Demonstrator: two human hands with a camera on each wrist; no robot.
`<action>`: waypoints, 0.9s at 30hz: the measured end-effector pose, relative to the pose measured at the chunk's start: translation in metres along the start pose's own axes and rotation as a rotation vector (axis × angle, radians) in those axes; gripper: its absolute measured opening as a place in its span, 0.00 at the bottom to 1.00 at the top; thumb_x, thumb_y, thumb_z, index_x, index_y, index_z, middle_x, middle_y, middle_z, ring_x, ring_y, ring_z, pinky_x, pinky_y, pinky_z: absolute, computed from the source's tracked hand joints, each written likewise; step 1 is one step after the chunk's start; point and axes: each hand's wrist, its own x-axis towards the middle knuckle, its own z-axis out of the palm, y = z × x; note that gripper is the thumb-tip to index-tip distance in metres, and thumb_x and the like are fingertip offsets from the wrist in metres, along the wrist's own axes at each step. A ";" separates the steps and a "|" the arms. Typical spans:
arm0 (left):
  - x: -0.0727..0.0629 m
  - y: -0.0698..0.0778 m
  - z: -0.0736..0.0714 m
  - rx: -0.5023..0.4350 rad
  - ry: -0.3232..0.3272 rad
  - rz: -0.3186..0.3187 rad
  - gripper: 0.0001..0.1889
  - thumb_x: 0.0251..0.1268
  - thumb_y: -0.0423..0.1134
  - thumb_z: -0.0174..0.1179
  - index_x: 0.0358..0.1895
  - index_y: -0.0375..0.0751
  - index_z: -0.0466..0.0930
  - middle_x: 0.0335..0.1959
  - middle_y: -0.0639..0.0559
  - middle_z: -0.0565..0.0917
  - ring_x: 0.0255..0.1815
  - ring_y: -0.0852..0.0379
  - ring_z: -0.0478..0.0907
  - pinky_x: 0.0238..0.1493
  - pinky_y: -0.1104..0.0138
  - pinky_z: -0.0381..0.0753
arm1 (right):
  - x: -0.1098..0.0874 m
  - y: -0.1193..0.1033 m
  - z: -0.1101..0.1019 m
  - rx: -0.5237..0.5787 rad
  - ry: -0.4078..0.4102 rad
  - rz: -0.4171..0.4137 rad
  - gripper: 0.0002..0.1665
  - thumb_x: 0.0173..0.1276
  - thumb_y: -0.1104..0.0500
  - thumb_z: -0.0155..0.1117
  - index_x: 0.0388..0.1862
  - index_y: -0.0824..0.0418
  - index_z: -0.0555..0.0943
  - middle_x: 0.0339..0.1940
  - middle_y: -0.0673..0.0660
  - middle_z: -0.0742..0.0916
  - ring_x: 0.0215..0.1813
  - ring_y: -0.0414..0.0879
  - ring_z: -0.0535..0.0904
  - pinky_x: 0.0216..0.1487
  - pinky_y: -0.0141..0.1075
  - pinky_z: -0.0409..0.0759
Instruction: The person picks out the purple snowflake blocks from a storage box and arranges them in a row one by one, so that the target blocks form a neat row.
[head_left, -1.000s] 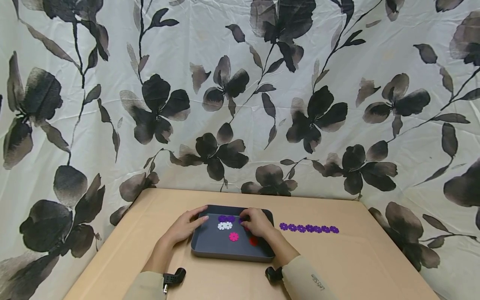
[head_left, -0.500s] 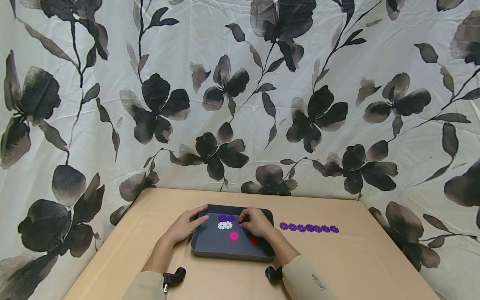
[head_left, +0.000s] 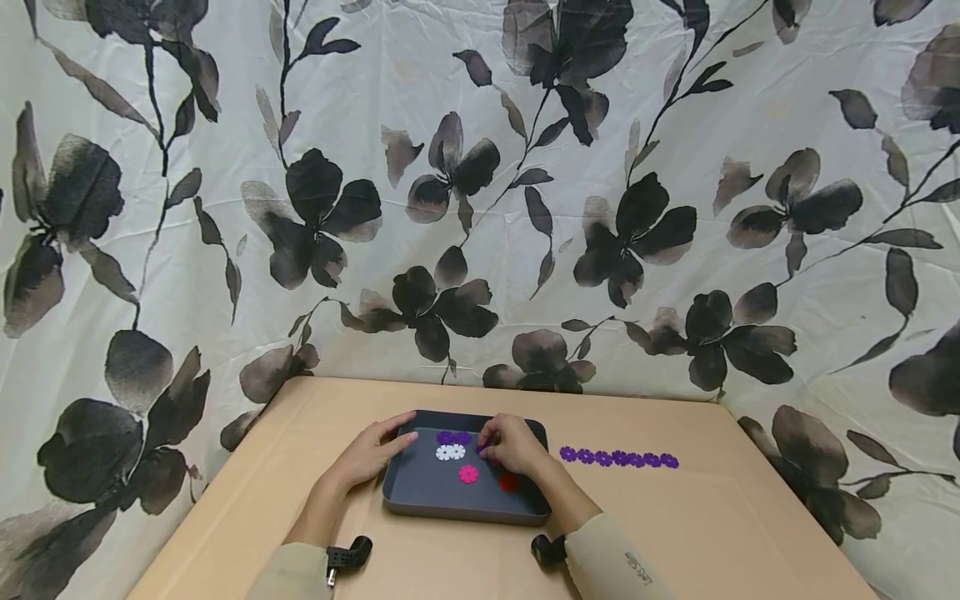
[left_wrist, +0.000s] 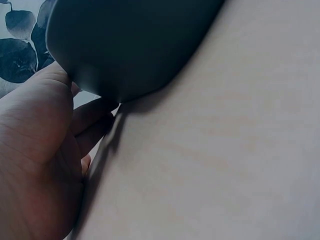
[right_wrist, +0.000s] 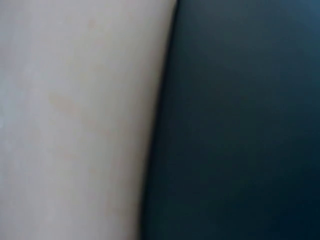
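A dark grey tray (head_left: pixel 420 492) lies on the table. At its left side my left hand (head_left: pixel 367 450) grips the rim, thumb over the edge; in the left wrist view, fingers (left_wrist: pixel 92 120) reach beneath the tray. Over the tray's right part, my right hand (head_left: pixel 513 446) pinches a purple flower-shaped piece (head_left: pixel 481 448), mostly hidden by the fingers. Left of it in the tray lie purple flower pieces (head_left: pixel 453 437), white flower pieces (head_left: pixel 450 452) and a pink flower piece (head_left: pixel 468 474). A red piece (head_left: pixel 508 482) shows partly under the right hand.
On the table right of the tray, several purple flower pieces (head_left: pixel 618 457) form a row. Behind the tan table (head_left: pixel 712 517) hangs a white cloth (head_left: pixel 525 250) with dark flowers. The right wrist view shows only blurred table and tray.
The right hand's fingers have shifted slightly at the purple flower piece, and a bit more of it shows at the fingertips. The left hand and the tray stay in place.
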 end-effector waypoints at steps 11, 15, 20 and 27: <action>0.000 0.000 0.001 0.001 -0.013 0.021 0.34 0.74 0.62 0.59 0.78 0.55 0.70 0.80 0.44 0.68 0.83 0.38 0.59 0.82 0.38 0.56 | -0.008 -0.003 -0.027 0.124 0.020 -0.030 0.08 0.65 0.63 0.77 0.44 0.62 0.91 0.35 0.50 0.89 0.32 0.40 0.80 0.34 0.30 0.82; -0.001 0.001 -0.001 0.009 -0.002 0.014 0.34 0.74 0.63 0.59 0.78 0.57 0.70 0.80 0.44 0.68 0.83 0.38 0.59 0.81 0.37 0.55 | -0.018 -0.002 -0.044 0.140 0.111 -0.018 0.10 0.67 0.63 0.75 0.46 0.61 0.90 0.39 0.52 0.89 0.35 0.42 0.81 0.37 0.30 0.83; -0.001 0.002 -0.001 0.000 -0.011 0.015 0.34 0.74 0.62 0.60 0.78 0.56 0.70 0.80 0.44 0.68 0.83 0.38 0.59 0.82 0.38 0.55 | -0.030 0.001 -0.059 0.163 0.203 0.019 0.10 0.67 0.63 0.75 0.47 0.58 0.91 0.42 0.51 0.90 0.39 0.43 0.82 0.42 0.28 0.84; -0.001 0.002 -0.002 -0.010 -0.017 0.028 0.35 0.74 0.62 0.60 0.78 0.52 0.70 0.80 0.45 0.69 0.83 0.39 0.59 0.82 0.39 0.56 | -0.044 0.005 -0.073 0.205 0.280 0.003 0.11 0.67 0.64 0.75 0.48 0.58 0.90 0.47 0.53 0.90 0.43 0.43 0.86 0.45 0.27 0.86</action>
